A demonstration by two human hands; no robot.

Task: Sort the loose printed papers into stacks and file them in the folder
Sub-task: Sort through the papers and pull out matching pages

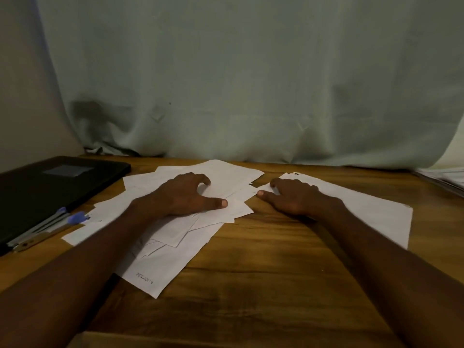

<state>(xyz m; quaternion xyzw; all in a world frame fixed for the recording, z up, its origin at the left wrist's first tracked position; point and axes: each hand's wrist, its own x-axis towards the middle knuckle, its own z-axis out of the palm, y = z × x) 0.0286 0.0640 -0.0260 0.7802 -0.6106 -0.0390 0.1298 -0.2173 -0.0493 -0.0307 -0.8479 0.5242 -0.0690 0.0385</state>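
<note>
Left hand (pixel 184 194): palm down, fingers curled, thumb out. Right hand (pixel 291 197): palm down, fingers spread. Both forearms bare, extended forward.

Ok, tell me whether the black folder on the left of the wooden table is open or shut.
Shut. The black folder lies flat with its cover down; no papers show inside it.

Hands (pixel 185 194) on loose papers (pixel 226 177)
</note>
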